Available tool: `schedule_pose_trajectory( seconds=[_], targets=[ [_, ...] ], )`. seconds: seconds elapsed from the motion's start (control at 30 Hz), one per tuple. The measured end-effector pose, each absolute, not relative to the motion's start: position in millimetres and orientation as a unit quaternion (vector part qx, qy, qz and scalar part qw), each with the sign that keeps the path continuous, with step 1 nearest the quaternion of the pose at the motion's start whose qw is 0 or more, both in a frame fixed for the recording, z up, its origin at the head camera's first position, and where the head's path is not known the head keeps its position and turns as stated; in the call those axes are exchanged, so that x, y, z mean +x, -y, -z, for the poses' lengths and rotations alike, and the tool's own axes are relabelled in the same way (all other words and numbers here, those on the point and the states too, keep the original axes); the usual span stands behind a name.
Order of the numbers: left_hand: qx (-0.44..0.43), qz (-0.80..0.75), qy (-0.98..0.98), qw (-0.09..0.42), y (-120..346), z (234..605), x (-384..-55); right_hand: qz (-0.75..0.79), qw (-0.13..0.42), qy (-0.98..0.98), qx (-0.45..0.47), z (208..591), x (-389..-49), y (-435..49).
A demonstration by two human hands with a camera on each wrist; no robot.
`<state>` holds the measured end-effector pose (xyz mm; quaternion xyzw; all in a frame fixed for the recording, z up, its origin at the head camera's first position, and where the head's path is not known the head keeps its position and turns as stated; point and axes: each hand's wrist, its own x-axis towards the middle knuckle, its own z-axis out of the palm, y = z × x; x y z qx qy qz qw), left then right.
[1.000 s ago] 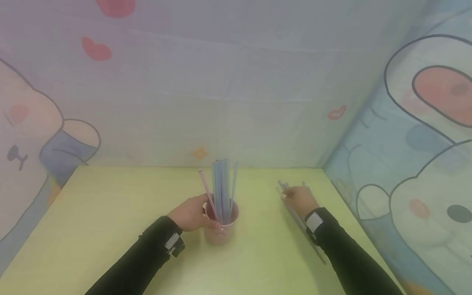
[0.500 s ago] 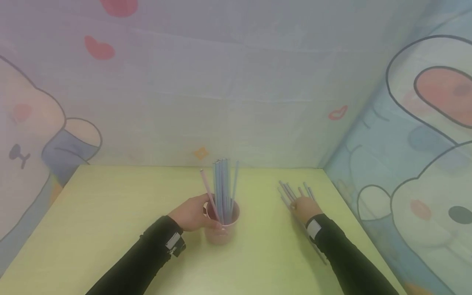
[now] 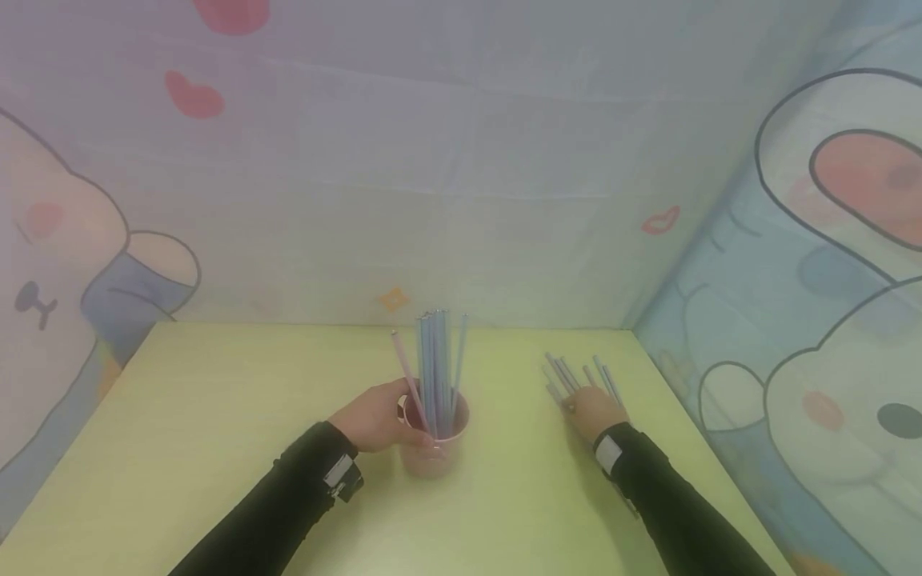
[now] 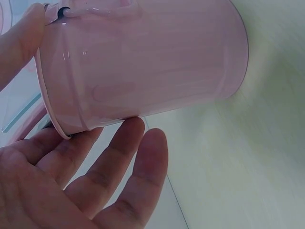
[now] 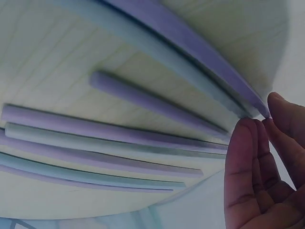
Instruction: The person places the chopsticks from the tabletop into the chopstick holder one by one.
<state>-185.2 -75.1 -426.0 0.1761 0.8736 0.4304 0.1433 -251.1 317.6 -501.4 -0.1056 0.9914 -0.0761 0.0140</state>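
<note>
My left hand (image 3: 376,416) grips the rim of a small pink pail (image 3: 430,462), thumb on the near side and fingers round the far side. In the left wrist view the pail (image 4: 157,57) shows its wire handle, and some fingers lie along its wall. Several pastel straws (image 3: 438,360) stand in it, one pink straw (image 3: 405,364) leaning left. At the right, my right hand (image 3: 598,410) is low over several loose straws on the table. The right wrist view shows thumb and fingertip pinching the end of a purple straw (image 5: 209,47), beside a pale blue straw (image 5: 167,57).
More loose purple and greenish straws (image 5: 114,128) lie side by side near the right hand. The pale yellow table (image 3: 238,384) meets a patterned cloth backdrop (image 3: 461,200) behind, with another cloth side (image 3: 720,264) at the right.
My right hand has drawn back toward me and slightly right from the straws' far ends, uncovering more of them. The left hand and pail have hardly moved.
</note>
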Motion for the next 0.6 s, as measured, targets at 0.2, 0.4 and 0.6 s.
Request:
schedule_pose_trajectory(
  seconds=[0.2,0.4,0.6],
  targets=[
    [0.176,-0.425,-0.876,0.144,75.7,435.4,-192.0,0.097,0.008,-0.988,-0.118,500.7,-248.0,-307.1],
    [0.168,-0.427,-0.877,0.144,74.7,435.3,-191.1,0.130,0.027,-0.986,-0.098,502.2,-247.1,-301.5],
    [0.166,-0.428,-0.877,0.142,73.8,431.3,-188.0,0.126,0.032,-0.986,-0.107,503.0,-248.2,-299.0]
  ],
)
